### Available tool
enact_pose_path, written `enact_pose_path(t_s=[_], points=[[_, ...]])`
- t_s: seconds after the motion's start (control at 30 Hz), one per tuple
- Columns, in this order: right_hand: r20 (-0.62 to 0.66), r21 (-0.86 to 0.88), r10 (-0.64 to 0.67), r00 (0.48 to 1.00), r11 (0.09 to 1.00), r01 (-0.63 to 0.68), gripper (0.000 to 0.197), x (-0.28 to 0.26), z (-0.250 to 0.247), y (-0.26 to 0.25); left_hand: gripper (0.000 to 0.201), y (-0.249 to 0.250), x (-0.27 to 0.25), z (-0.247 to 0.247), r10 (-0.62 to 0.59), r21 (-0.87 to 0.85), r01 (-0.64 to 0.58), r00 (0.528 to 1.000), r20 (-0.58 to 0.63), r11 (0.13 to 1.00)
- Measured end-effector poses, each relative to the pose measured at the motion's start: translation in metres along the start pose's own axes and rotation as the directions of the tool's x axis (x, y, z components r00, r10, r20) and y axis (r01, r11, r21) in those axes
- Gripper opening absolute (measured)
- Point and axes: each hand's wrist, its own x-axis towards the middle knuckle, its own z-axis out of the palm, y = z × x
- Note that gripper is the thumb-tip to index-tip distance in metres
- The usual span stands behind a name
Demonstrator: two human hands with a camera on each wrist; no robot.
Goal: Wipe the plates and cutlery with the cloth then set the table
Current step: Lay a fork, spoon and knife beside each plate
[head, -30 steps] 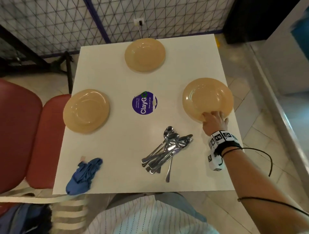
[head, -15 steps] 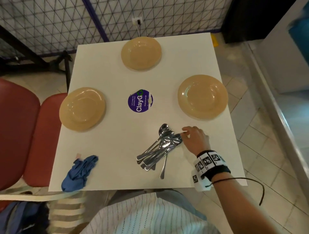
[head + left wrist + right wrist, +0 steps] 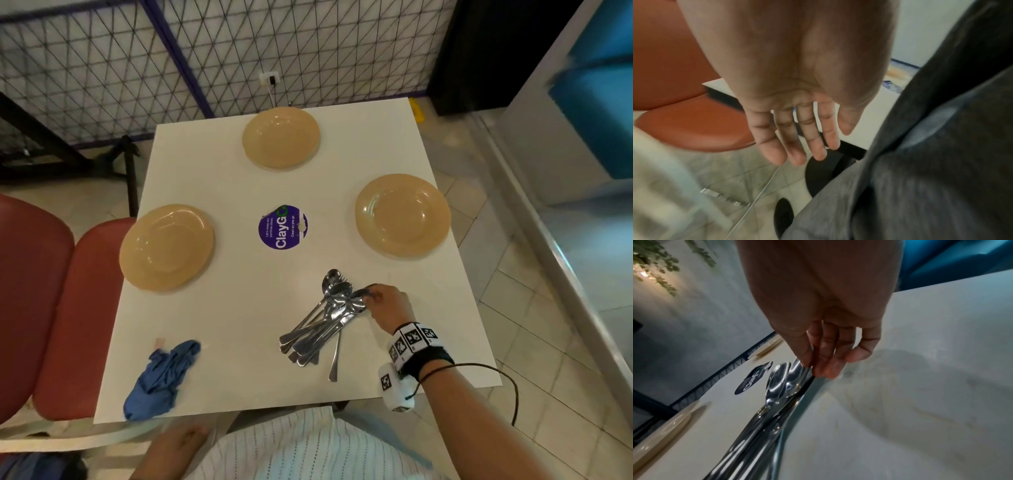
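Three tan plates lie on the white table (image 3: pixel 239 308): one far (image 3: pixel 281 137), one left (image 3: pixel 166 247), one right (image 3: pixel 402 216). A pile of steel cutlery (image 3: pixel 318 329) lies near the front, bowls pointing away from me. My right hand (image 3: pixel 371 298) is at the bowl end of the pile. In the right wrist view its thumb and fingertips (image 3: pixel 830 369) pinch the bowl of a spoon (image 3: pixel 781 379). A crumpled blue cloth (image 3: pixel 161 377) sits at the front left corner. My left hand (image 3: pixel 813 146) hangs below the table edge with straight fingers, holding nothing.
A round purple sticker (image 3: pixel 283 226) marks the table's middle. Red seats (image 3: pixel 68 308) stand against the left side. A mesh fence (image 3: pixel 308 51) runs behind the far edge. Tiled floor (image 3: pixel 513 291) drops off to the right.
My right hand left the near rim of the right plate, came back to the cutlery pile and now pinches a spoon bowl. The left hand has come into view at the bottom.
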Motion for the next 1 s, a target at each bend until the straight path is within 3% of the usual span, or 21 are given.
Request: enact_pose_path(t_s=[0.07,0.2,0.33,0.4,0.57,1.0], points=[[-0.006,0.058,0.012,1.0,0.998,-0.012,0.021,-0.002,-0.001,0.0,0.021,0.066,-0.024,-0.029,0.058,0.024,-0.057,0.998,-0.013,0.998],[-0.045,0.103,0.032,0.998,0.994,-0.028,0.017,-0.009,-0.007,0.005,0.02,0.118,-0.015,-0.058,0.182,0.074,-0.179,0.983,-0.038,0.981],[-0.091,0.146,0.063,0.994,0.988,-0.049,0.016,-0.022,-0.018,0.013,0.02,0.178,0.004,-0.065,0.406,0.253,-0.371,0.908,-0.105,0.894],[-0.115,0.177,0.094,0.989,0.981,-0.073,0.016,-0.03,-0.023,0.022,0.022,0.209,0.015,-0.059,0.461,0.304,-0.411,0.88,-0.116,0.86],[-0.153,0.316,0.208,0.966,0.937,-0.151,0.014,-0.046,-0.026,0.051,0.029,0.261,0.037,-0.036,0.543,0.444,-0.447,0.832,-0.112,0.777],[-0.157,0.495,0.293,0.943,0.85,-0.182,0.019,-0.077,-0.02,0.078,0.027,0.294,0.052,-0.02,0.576,0.642,-0.405,0.815,-0.07,0.651]])
